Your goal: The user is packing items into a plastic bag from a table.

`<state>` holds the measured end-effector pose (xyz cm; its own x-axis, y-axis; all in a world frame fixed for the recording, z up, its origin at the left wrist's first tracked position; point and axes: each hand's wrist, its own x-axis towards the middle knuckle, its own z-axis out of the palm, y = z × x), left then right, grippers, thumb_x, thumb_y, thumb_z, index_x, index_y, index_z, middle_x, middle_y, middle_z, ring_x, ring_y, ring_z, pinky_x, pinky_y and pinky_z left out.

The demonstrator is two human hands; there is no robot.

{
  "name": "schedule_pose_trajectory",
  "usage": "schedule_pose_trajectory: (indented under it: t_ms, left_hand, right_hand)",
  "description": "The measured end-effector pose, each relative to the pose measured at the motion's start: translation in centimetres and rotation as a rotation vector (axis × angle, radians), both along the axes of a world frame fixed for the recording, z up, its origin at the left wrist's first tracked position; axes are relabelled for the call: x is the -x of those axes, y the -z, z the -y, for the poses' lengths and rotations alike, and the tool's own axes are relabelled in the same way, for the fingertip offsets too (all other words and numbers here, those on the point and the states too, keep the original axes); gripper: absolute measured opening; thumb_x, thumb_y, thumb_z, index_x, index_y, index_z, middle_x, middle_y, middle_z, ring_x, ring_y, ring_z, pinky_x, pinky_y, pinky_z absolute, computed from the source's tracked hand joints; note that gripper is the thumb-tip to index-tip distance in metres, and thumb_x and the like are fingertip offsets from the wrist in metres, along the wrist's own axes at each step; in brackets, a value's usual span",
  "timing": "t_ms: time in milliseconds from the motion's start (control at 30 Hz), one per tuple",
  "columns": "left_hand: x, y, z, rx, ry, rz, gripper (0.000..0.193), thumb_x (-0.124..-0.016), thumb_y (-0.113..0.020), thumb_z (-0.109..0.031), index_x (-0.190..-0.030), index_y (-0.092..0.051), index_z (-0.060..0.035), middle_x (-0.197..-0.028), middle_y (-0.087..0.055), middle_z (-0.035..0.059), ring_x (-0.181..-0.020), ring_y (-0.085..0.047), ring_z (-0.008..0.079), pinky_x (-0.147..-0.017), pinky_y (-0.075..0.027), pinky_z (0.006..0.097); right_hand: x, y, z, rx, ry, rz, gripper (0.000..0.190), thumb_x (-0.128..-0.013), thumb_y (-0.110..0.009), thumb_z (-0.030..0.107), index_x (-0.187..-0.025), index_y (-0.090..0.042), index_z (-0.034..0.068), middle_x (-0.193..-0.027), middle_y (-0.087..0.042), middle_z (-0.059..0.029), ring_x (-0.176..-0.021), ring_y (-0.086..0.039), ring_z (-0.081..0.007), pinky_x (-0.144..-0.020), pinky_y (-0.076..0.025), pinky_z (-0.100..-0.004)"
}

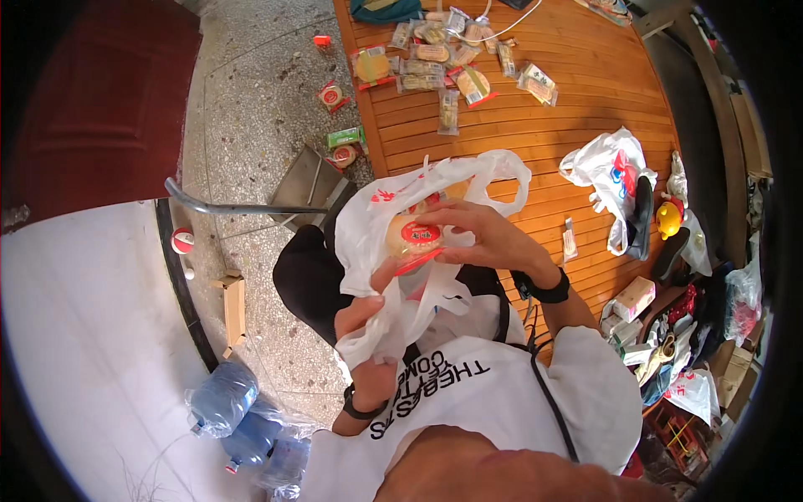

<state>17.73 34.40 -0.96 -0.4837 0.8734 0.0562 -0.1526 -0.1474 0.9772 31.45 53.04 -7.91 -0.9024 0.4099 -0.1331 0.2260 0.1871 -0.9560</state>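
A white plastic carrier bag point(364, 219) with red print hangs over my lap, its mouth spread. My left hand point(361, 320) grips the near side of the bag, and film covers part of its fingers. At the bag's mouth my right hand point(477, 235) has its thumb and fingers on a wrapped round rice cracker point(414, 235) with a red label. Another wrapped cracker point(458, 188) shows partly behind those fingers, inside the bag. The bag's lower contents are hidden.
Several wrapped snacks point(430, 66) lie on the slatted wooden table point(596, 81). A second plastic bag point(608, 163) and a yellow toy point(669, 219) sit at right. Packets point(331, 95) and a cardboard box point(234, 310) lie on the floor, near large water bottles point(226, 395).
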Motion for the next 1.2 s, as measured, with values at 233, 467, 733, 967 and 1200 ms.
schedule_pose_trajectory:
  t_ms: [233, 467, 733, 967, 1200]
  left_hand:
    - [-0.9, 1.4, 0.2, -0.135, -0.144, -0.008, 0.029, -0.097, -0.040, -0.024, -0.116, -0.044, -0.0037, -0.127, -0.047, 0.0376, -0.088, -0.066, 0.0342, -0.077, -0.054, 0.0318]
    - [0.6, 0.7, -4.6, 0.011, -0.127, -0.131, 0.038, -0.100, -0.025, -0.029, -0.109, -0.047, 0.0012, -0.115, -0.049, 0.0133, -0.101, -0.059, 0.0440, -0.079, -0.054, 0.0483]
    - [2.0, 3.8, -4.6, 0.403, -0.055, 0.259, 0.041, -0.089, -0.033, -0.037, -0.099, -0.056, -0.0033, -0.109, -0.063, 0.0251, -0.082, -0.063, 0.0190, -0.060, -0.043, 0.0195]
    - [5.2, 4.4, -7.4, 0.587, 0.347, 0.245, 0.058, -0.077, -0.049, -0.046, -0.106, -0.060, 0.0025, -0.089, -0.065, 0.0126, -0.081, -0.059, 0.0160, -0.074, -0.043, 0.0245]
    - [11.6, 2.7, -14.5, 0.534, 0.693, 0.074, 0.097, -0.064, -0.069, -0.069, -0.120, -0.056, 0.0085, -0.102, -0.066, 0.0157, -0.093, -0.064, 0.0202, -0.081, -0.046, 0.0295]
  right_hand:
    - [-1.1, 2.0, -0.2, -0.148, -0.191, 0.396, 0.047, -0.081, -0.067, 0.032, -0.122, -0.057, 0.012, -0.126, -0.054, -0.0168, -0.111, -0.056, -0.0312, -0.087, -0.048, -0.0363]
    - [-7.1, 3.1, -9.9, 0.641, -0.067, -0.344, 0.055, -0.085, -0.065, 0.033, -0.127, -0.051, 0.000, -0.115, -0.062, -0.0130, -0.105, -0.060, -0.0217, -0.088, -0.048, -0.0338]
    - [-12.4, 22.1, -16.7, -0.813, 1.167, 0.572, 0.070, -0.079, -0.069, 0.037, -0.137, -0.042, 0.007, -0.137, -0.042, -0.0165, -0.122, -0.042, -0.0355, -0.103, -0.035, -0.0449]
    - [-10.3, 24.2, -19.3, -1.035, 1.226, 0.786, 0.055, -0.086, -0.059, 0.033, -0.136, -0.044, 0.015, -0.141, -0.041, -0.0111, -0.122, -0.043, -0.0346, -0.101, -0.034, -0.0483]
    - [-10.5, 23.2, -19.1, -1.073, 1.146, 0.796, 0.049, -0.092, -0.051, 0.035, -0.135, -0.046, 0.013, -0.139, -0.043, -0.0143, -0.125, -0.041, -0.0344, -0.102, -0.032, -0.0463]
